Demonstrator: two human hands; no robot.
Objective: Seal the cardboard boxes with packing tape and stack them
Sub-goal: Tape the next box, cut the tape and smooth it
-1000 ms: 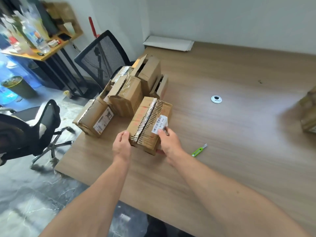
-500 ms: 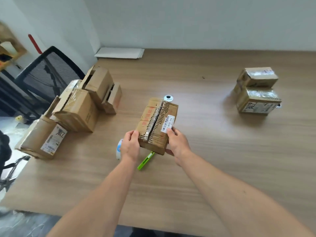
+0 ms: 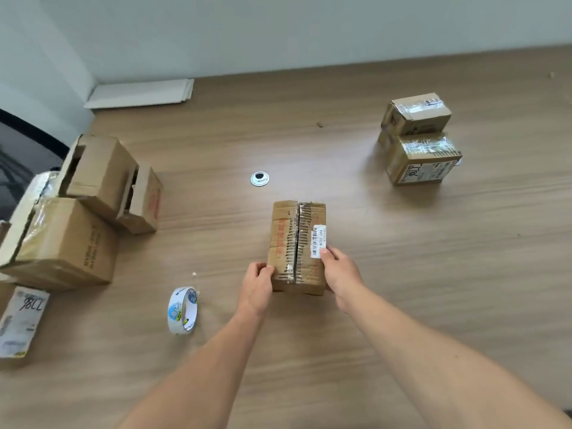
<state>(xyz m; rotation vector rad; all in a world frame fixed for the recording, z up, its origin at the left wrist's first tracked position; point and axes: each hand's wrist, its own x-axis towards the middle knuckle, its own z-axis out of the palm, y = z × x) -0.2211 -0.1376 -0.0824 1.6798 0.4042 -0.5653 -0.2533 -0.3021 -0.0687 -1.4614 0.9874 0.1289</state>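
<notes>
Both forearms, bare, reach forward side by side. Left hand (image 3: 257, 289): fingers curled around the near left corner of a box (image 3: 297, 246), thumb on top. Right hand (image 3: 339, 274): fingers wrapped along the box's near right edge, thumb pressed flat on its top face. Both hands grip the box between them.

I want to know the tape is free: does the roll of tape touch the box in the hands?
Apart. The head view shows bare table between the tape roll and the held box.
</notes>
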